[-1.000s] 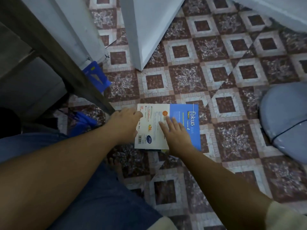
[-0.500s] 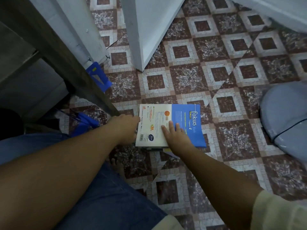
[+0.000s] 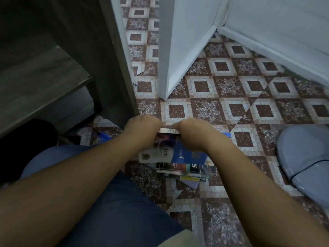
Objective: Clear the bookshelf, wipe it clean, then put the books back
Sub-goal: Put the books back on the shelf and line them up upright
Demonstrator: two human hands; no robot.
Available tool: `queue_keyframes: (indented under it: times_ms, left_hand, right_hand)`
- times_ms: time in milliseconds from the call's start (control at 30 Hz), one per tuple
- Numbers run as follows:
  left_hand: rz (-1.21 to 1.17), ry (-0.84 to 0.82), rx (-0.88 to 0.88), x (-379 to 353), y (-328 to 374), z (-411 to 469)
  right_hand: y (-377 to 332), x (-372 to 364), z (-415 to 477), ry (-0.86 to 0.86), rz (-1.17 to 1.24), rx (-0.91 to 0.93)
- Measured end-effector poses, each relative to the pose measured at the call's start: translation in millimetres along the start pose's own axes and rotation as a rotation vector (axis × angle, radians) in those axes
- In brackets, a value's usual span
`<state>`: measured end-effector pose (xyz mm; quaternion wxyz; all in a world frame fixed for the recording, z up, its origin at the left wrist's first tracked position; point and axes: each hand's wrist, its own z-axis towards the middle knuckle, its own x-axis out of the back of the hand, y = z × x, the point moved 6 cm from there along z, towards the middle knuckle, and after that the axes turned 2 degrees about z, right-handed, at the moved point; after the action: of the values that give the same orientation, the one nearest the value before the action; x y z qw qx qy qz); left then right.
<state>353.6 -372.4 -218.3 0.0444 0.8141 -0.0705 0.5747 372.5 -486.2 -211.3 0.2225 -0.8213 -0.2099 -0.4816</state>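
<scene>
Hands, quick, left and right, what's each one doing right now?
Left hand: closed, gripping the far edge of the Fizik book.
Right hand: closed, gripping the same edge beside it.

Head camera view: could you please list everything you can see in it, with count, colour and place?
Fizik book: one, white and blue, tilted up on the pile, centre.
Book pile: several, count unclear, mixed colours, on the floor beneath it.
Bookshelf: one, dark wood, left.
Door panel: one, white, top centre.
Floor tiles: many, maroon and white, throughout.
Cushion-like thing: one, grey-blue, right edge.
Blue item: one, blue, by the shelf's foot; unidentifiable.
Trouser leg: one, blue, bottom.
Left hand: grips the book's far edge.
Right hand: grips the same edge.
</scene>
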Motion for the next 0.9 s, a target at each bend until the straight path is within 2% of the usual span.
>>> queue_keyframes:
  times_ms: [133, 233, 367, 533, 633, 700, 767, 800, 900]
  left_hand:
    - [0.016, 0.078, 0.032, 58, -53, -50]
    - [0.087, 0.184, 0.157, 98, -104, -102]
    - [0.193, 0.382, 0.361, 133, -168, -167]
    - [0.242, 0.572, 0.679, 146, -249, -245]
    - [0.285, 0.758, 0.784, 135, -282, -280]
    - [0.294, 0.804, 0.814, 111, -298, -289]
    - [0.321, 0.742, 0.853, 75, -314, -294]
    - [0.320, 0.685, 0.867, 54, -320, -293]
    - [0.178, 0.450, 0.849, -17, -332, -286]
  right_hand:
    - [-57, 63, -15, 0.130, 0.001, 0.106]
    - [-117, 109, -21, 0.258, 0.025, 0.212]
    - [-188, 158, -10, 0.498, -0.059, 0.233]
    - [-275, 198, 8, 0.719, -0.138, 0.375]
    - [-320, 196, 26, 0.957, -0.159, 0.546]
    - [-340, 181, 46, 1.018, -0.099, 0.651]
    - [-358, 154, 70, 1.010, -0.154, 0.720]
    - [-364, 138, 81, 0.928, -0.209, 0.741]
    - [-372, 79, 111, 0.493, -0.333, 0.712]
